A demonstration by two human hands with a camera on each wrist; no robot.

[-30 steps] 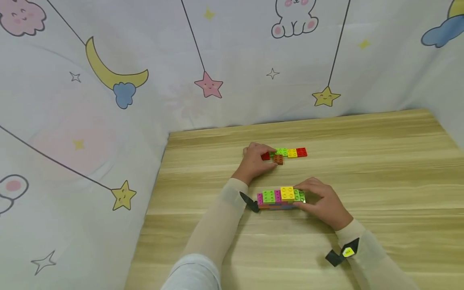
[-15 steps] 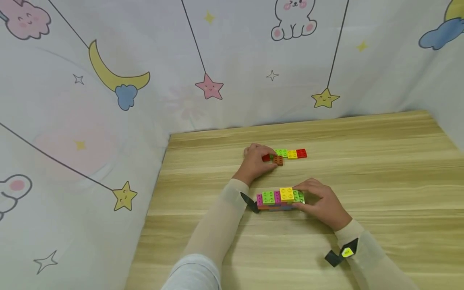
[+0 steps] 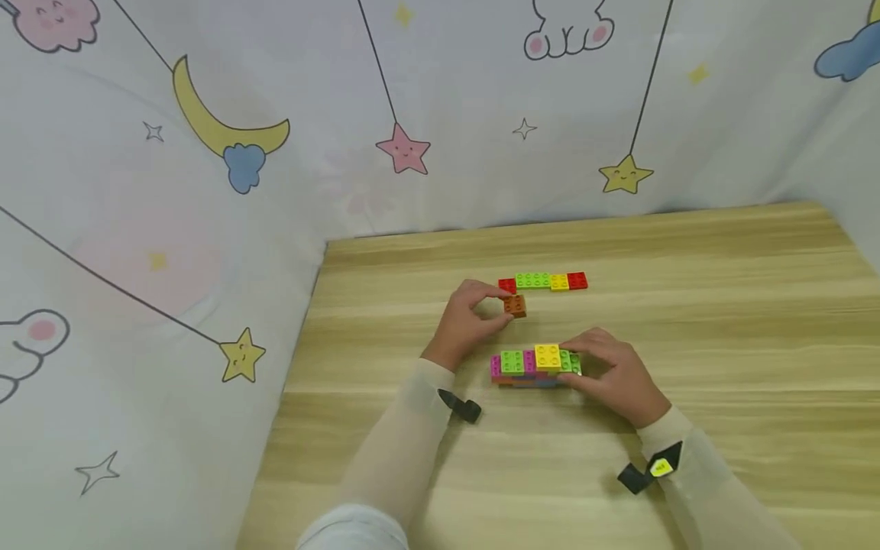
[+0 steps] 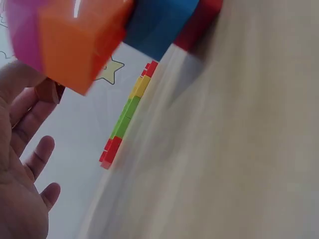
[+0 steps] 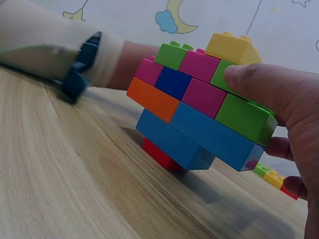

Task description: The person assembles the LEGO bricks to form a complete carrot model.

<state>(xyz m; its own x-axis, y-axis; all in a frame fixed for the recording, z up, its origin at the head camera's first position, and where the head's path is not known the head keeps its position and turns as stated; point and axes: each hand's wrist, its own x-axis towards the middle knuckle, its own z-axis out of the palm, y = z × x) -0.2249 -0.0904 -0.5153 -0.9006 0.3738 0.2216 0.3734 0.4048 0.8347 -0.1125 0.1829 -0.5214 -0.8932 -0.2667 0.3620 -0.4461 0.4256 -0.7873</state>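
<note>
My left hand (image 3: 467, 321) pinches a small brown toy building brick (image 3: 515, 305) between thumb and fingertips, just in front of a row of bricks. In the left wrist view, the brown brick (image 4: 48, 91) is partly hidden by large, near bricks. My right hand (image 3: 619, 378) grips the right end of a built-up block of toy bricks (image 3: 512, 363). In the right wrist view this stack (image 5: 199, 107) narrows downward to a red brick (image 5: 160, 155) at its foot, with a yellow brick (image 5: 230, 48) on top. The right thumb (image 5: 249, 79) presses against a green brick's side.
A row of bricks (image 3: 532, 280) in red, green and yellow lies beyond the hands on the wooden table (image 3: 687, 321). Behind the table hangs a white cloth (image 3: 467, 176) printed with stars and a moon. A black strap device (image 3: 649, 467) sits on the right wrist.
My left hand has drawn the brown brick back from the row, leftward and nearer, uncovering the row's left red brick. My right hand keeps its grip on the stack. The head view has shifted slightly.
</note>
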